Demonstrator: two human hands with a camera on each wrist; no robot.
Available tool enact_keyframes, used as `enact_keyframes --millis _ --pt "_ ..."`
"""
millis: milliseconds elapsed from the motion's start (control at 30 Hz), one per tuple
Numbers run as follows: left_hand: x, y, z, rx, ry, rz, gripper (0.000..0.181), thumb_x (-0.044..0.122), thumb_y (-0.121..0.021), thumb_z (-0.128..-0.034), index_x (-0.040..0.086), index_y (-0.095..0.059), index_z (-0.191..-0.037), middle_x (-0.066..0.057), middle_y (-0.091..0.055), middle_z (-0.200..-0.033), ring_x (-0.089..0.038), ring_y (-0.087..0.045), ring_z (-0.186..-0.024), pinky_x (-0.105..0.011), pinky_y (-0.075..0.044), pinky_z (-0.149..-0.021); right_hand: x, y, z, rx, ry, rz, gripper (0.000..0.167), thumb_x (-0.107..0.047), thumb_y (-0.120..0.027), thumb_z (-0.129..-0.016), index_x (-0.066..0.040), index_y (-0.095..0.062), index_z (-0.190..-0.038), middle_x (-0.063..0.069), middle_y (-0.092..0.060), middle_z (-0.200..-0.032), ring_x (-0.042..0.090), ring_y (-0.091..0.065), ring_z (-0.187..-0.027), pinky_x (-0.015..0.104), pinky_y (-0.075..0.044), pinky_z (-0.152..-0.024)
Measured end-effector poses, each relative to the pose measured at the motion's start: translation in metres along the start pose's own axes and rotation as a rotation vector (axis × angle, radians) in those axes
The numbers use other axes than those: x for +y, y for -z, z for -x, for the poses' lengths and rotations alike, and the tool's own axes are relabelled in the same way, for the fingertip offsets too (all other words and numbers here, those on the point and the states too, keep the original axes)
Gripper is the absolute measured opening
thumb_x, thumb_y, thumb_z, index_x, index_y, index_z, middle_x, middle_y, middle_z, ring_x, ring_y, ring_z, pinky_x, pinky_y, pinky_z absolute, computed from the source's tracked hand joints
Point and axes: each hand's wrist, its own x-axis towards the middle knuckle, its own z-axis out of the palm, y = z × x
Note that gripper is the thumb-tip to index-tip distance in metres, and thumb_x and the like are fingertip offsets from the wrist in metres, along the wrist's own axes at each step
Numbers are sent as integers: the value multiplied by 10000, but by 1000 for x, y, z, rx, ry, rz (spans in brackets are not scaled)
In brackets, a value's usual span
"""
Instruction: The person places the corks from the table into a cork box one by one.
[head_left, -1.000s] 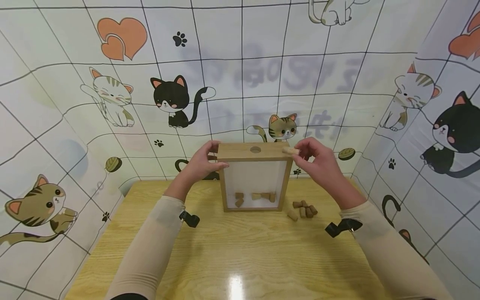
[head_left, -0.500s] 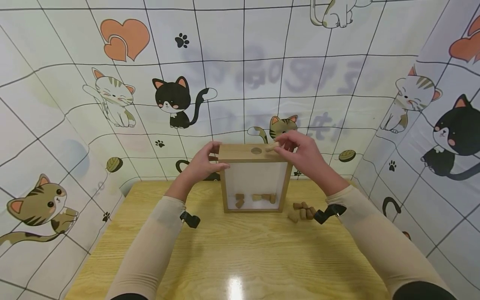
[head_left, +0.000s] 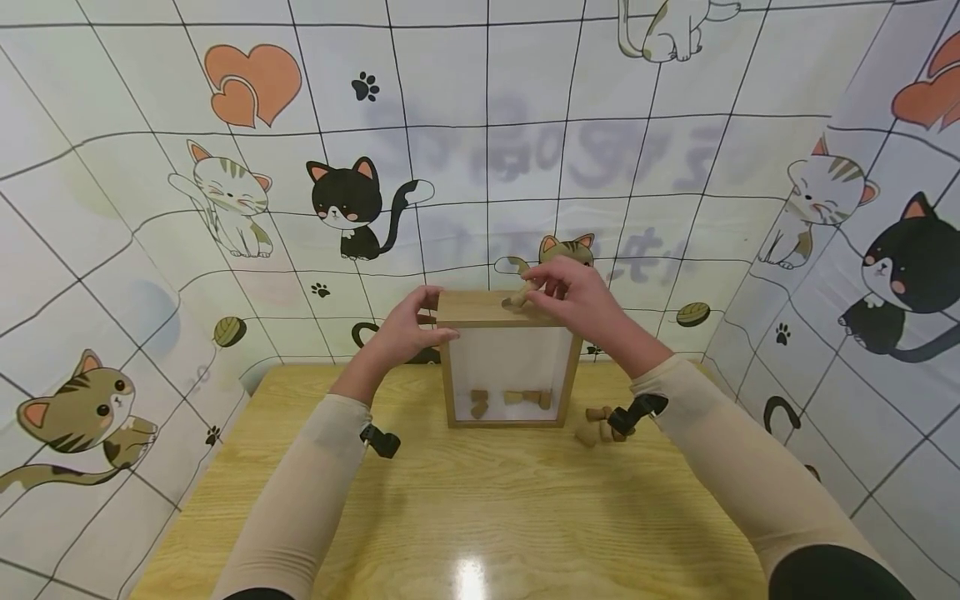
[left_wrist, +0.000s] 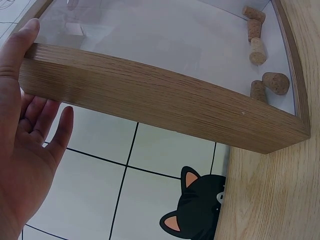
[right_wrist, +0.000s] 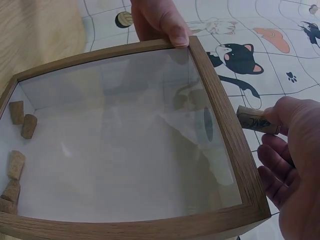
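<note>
A shallow wooden box [head_left: 472, 310] with a clear front stands upright on the table. My left hand [head_left: 401, 332] grips its upper left corner, thumb on the front edge and fingers behind, as the left wrist view [left_wrist: 30, 130] also shows. My right hand [head_left: 585, 302] pinches a wine cork [right_wrist: 254, 120] between thumb and fingers, its end at the box's top. In the head view the cork covers the round hole; through the glass in the right wrist view, the hole [right_wrist: 208, 124] appears beside it. Several corks [left_wrist: 257, 51] lie at the bottom inside the box.
Several loose corks [head_left: 587, 434] lie on the wooden table [head_left: 465, 500] to the right of the box, partly hidden by the right wrist's black camera [head_left: 637, 412]. A cat-patterned cloth [head_left: 450, 92] hangs close behind the box and along both sides.
My right hand has carried the cork leftward along the box's top, from its right corner to the hole. The left hand has kept its grip on the box.
</note>
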Motion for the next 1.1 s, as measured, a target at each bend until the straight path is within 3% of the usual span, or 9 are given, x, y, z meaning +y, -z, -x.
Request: enact_keyframes --millis 267,700,1100 --pt "2 -1 2 5 -1 -20 800 215 -926 -930 100 -481 -1584 -148 -600 -1414 -378 -605 -1282 -566 -537 -1098 -1 -4 -5 -49 -27 -4 249 -111 -772 -1058 -100 -793 -1306 63 -672 -1102 225 -622 -885 411 -536 -766" --pt "3 -2 3 5 6 -13 809 220 -924 -933 92 -474 -1594 -151 -598 -1418 -397 -597 -1291 -577 -536 -1095 7 -9 -15 -105 33 45 226 -79 -765 -1054 -80 -785 -1280 66 -659 -1074 220 -617 -890 404 -545 -771" --pt "0 -1 0 3 15 -14 826 235 -929 -934 103 -465 -1604 -139 -597 -1425 -366 -611 -1276 -555 -556 -1076 6 -9 -17 -127 38 62 234 -75 -783 -1042 -72 -779 -1275 68 -641 -1065 214 -638 -891 404 -573 -779"
